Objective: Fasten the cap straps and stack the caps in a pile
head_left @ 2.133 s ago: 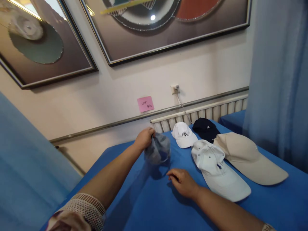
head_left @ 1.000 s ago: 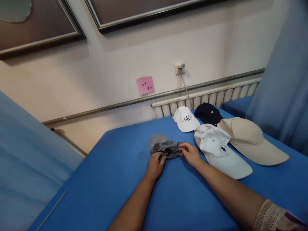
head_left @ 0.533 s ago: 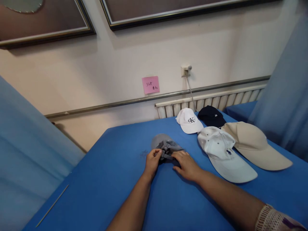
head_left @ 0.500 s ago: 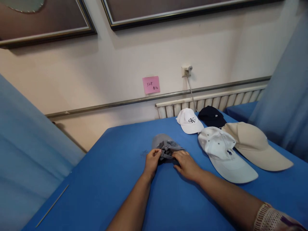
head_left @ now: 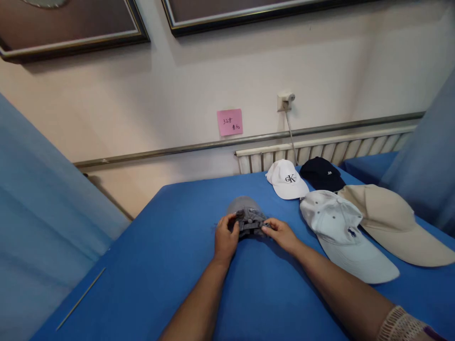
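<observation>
A grey baseball cap [head_left: 245,206] lies on the blue-covered table [head_left: 170,265], its brim pointing away from me and its back strap facing me. On the cap's left side, my left hand [head_left: 226,237] grips the fabric between thumb and fingers. At the right end of the strap, my right hand [head_left: 281,233] pinches the cap's edge. The fingertips partly hide both sides of the cap.
To the right lie a white cap [head_left: 286,180], a navy cap [head_left: 322,174], a pale cap [head_left: 334,215] and a beige cap [head_left: 382,203]. A thin stick [head_left: 81,299] rests at the left. Blue curtains [head_left: 46,213] flank the table; a radiator [head_left: 330,150] stands behind.
My right hand has shifted from lying over the cap's right side to pinching the strap's right end. The strap is now straighter and its opening shows more. The view has moved slightly.
</observation>
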`<state>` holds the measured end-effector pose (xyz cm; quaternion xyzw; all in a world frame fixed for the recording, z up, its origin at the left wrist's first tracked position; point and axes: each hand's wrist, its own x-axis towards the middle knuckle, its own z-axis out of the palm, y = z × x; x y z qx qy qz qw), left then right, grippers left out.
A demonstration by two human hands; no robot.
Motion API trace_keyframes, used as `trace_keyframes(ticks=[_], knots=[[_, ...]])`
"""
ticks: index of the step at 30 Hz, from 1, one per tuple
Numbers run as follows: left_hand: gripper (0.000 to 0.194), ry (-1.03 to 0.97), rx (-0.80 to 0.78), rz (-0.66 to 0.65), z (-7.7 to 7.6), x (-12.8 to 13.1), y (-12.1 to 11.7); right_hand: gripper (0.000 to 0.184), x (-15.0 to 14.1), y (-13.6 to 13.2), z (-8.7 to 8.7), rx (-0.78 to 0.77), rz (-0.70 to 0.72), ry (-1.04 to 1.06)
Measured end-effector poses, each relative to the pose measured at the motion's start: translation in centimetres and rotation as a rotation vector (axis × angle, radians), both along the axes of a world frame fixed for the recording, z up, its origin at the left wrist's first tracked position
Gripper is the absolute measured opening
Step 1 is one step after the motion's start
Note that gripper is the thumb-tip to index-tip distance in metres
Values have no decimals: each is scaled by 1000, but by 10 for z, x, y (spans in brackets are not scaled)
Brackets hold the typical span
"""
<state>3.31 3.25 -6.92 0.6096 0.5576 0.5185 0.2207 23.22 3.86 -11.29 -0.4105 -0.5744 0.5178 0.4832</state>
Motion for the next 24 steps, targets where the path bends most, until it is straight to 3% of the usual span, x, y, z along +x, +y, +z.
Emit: trace_keyframes(ticks=[3, 5, 7, 10, 15, 24], knots=[[24, 285, 302, -121, 9, 16, -18, 31, 3, 1, -2, -1, 7, 31], [28, 378, 343, -270, 10, 27, -27, 29, 1, 2, -2, 22, 17, 19], [35, 428, 289, -375, 7, 33, -30, 27, 0, 1, 0, 41, 24, -9], [41, 432, 177, -420, 0, 36, -25, 24, 3, -1, 4, 81, 55, -69], [39, 345, 47, -430, -7, 32, -16, 25, 11, -5, 13, 172, 103, -126], [27, 126, -84, -364, -12, 28, -11, 20, 6, -9, 12, 91, 182, 38]])
